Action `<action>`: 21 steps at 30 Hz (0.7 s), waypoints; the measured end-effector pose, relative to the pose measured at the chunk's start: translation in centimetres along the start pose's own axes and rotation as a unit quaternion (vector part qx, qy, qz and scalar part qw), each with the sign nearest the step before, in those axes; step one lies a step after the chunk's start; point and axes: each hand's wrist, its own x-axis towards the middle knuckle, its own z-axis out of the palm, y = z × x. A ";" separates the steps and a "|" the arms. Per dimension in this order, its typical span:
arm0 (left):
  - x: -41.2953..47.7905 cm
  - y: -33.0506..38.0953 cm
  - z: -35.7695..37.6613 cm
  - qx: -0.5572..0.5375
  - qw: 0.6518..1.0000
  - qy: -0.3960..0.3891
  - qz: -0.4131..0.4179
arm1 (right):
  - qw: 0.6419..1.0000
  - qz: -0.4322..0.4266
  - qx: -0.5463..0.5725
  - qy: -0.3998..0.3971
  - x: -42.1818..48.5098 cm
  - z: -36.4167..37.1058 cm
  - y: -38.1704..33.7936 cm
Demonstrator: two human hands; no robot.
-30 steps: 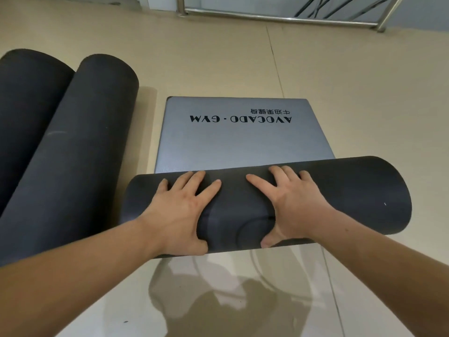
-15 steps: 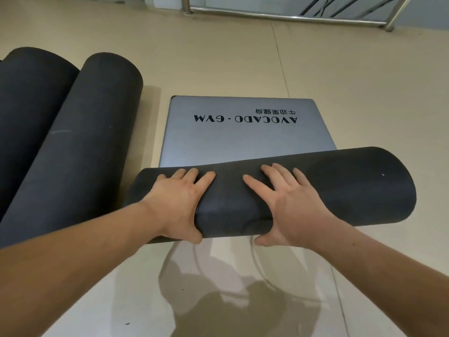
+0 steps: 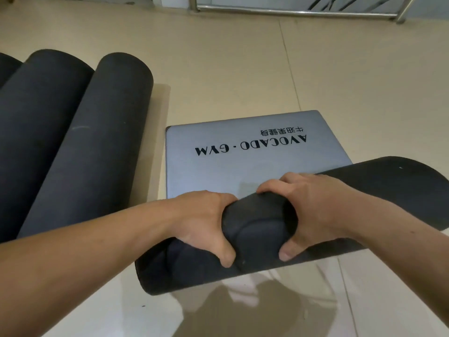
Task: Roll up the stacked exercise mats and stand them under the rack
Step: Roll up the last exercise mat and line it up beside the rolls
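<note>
Gripping the roll (image 3: 267, 229) at lower centre, the left hand (image 3: 206, 222) and right hand (image 3: 313, 210) clamp its middle. Grey mat (image 3: 243, 161) remains flat beyond. Squeezing only the centre could let the ends flare, so the roll telescopes or loosens.

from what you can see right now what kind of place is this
Most likely a gym floor. The grey mat being rolled is printed "AVOCADO · GYM", several rolled black mats lie beside it on the floor, and a metal rack base stands at the far edge.
</note>
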 end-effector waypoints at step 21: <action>-0.8 -3.5 2.3 0.202 0.963 0.168 -0.055 | 0.977 0.082 0.043 0.192 10.7 -3.3 0.1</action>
